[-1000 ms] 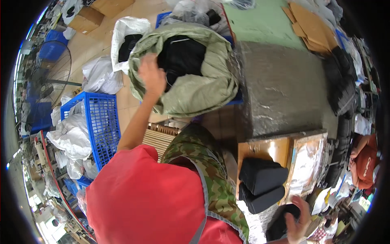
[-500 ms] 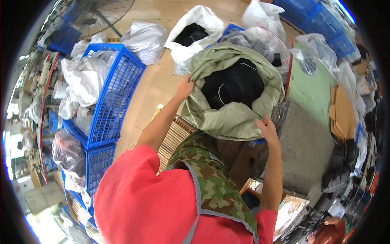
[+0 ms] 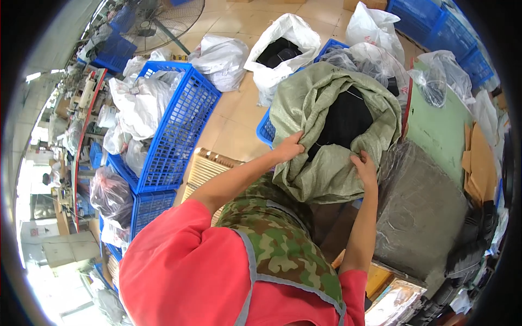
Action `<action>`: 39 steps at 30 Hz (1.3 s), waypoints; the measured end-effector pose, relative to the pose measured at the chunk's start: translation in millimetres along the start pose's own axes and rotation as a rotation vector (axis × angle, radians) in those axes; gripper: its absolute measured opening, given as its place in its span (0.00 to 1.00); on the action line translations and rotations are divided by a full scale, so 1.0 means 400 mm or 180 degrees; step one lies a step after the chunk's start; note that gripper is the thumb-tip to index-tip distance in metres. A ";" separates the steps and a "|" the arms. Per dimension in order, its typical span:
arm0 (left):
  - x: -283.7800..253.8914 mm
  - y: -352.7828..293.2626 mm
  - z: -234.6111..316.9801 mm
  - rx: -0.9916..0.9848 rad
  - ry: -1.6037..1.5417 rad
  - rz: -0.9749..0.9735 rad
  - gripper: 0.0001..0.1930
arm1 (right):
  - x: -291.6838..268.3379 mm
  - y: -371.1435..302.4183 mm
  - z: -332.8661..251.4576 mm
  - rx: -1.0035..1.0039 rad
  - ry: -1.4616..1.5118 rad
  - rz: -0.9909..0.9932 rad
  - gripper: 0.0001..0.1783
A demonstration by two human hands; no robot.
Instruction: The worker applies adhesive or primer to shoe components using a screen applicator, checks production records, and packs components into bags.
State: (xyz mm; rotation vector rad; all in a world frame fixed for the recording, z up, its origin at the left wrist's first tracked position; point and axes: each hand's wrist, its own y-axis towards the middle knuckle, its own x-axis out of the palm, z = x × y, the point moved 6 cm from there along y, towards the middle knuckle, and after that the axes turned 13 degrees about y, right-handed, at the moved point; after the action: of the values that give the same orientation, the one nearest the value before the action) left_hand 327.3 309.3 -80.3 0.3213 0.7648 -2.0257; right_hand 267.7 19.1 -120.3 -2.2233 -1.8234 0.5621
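Green woven sack [image 3: 296, 103], wearer's one o'clock, mouth gaping; looks liable to slump and spill if tugged unevenly. Black goods [image 3: 348, 119] inside might snag in folds. Left hand [image 3: 288, 148] pinches rim at eight o'clock, right hand [image 3: 365, 167] at five; slack grip could slip.

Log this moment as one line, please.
left hand: gripping rim of green sack | right hand: gripping same rim | sack: mouth open, black contents visible

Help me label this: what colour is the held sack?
The sack is pale green; head view shows it.
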 end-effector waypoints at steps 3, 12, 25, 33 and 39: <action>-0.010 -0.005 0.013 -0.0122 -0.0082 -0.0356 0.40 | -0.006 0.003 -0.025 -0.0062 -0.0068 0.0098 0.41; -0.334 0.113 -0.188 0.0059 -0.0730 -0.1849 0.33 | 0.078 -0.021 -0.466 -0.0581 -0.0778 0.0863 0.20; -1.027 1.069 -0.794 -0.0405 0.1221 0.0294 0.49 | 1.035 0.917 -0.552 0.0446 0.1771 -0.0281 0.20; -0.946 1.203 -0.876 -0.0817 0.1355 -0.0095 0.57 | 1.190 1.176 -0.090 0.2727 0.2759 0.0813 0.24; -1.023 1.195 -0.772 -0.0404 0.1766 0.0692 0.41 | 1.267 1.208 0.011 0.2864 0.3785 0.1435 0.23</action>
State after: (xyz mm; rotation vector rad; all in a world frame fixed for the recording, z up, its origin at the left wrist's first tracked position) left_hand 928.0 594.5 -301.6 0.8750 1.1353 -1.6835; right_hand 779.5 410.3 -395.0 -1.6250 -0.3441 0.0083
